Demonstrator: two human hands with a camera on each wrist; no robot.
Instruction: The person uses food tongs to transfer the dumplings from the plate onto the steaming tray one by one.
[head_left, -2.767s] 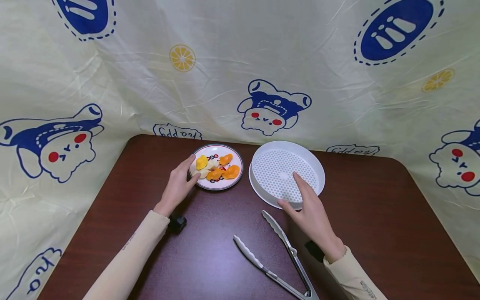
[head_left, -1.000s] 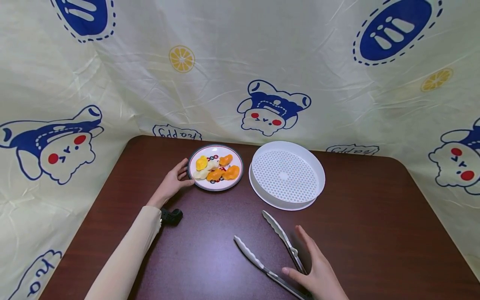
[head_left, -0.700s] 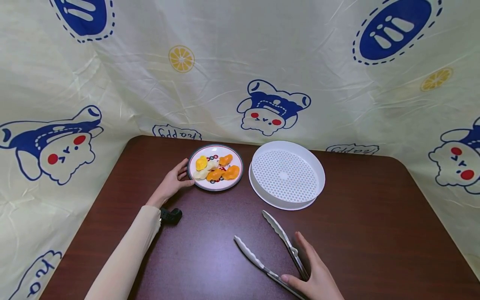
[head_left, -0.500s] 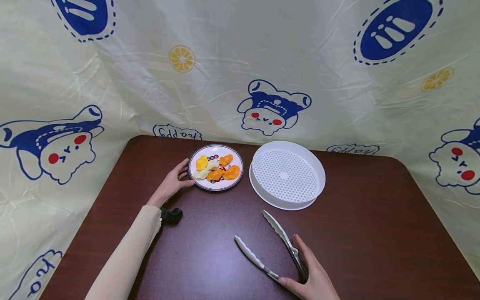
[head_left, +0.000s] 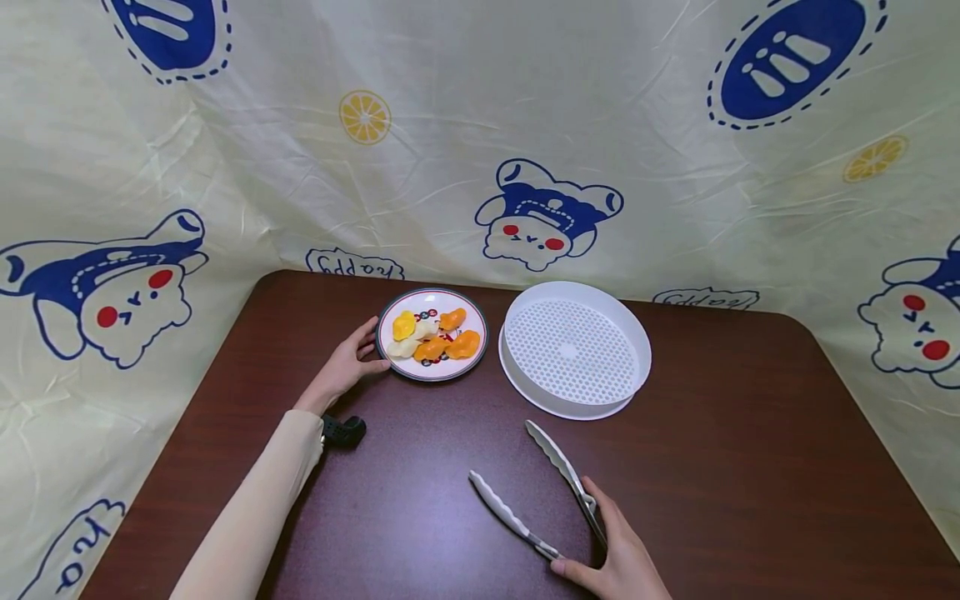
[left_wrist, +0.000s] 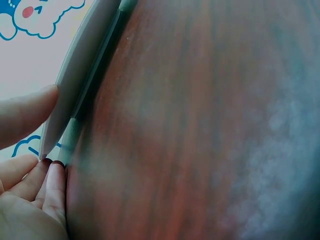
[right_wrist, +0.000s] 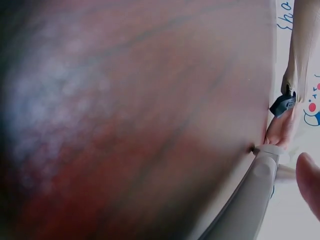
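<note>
In the head view my left hand (head_left: 341, 367) holds the left rim of a small round plate (head_left: 401, 375), thumb at the near edge. The left wrist view shows the plate (left_wrist: 75, 65) edge-on between thumb and fingers. On it lie orange, yellow and cream dumpling-like pieces (head_left: 462, 344). My right hand (head_left: 618, 558) grips long metal tongs (head_left: 555, 457) from their right side, thumb over the left arm. The tongs lie on the table, arms spread, light tips pointing away; their hinge end is hidden by the hand. The right wrist view shows the thumb (right_wrist: 308, 182) at its edge.
A white round steamer tray (head_left: 637, 342) with a perforated bottom stands on a white base (head_left: 528, 396), right of the plate. The dark wooden table (head_left: 750, 467) ends at the back against a patterned cloth (head_left: 435, 167). A black wrist device (head_left: 343, 432) sits on the left wrist.
My right hand has come back from the steamer tray to the tongs and closed in around their arms. My left hand shifted slightly left along the plate's rim. Plate, tray and tongs look unmoved.
</note>
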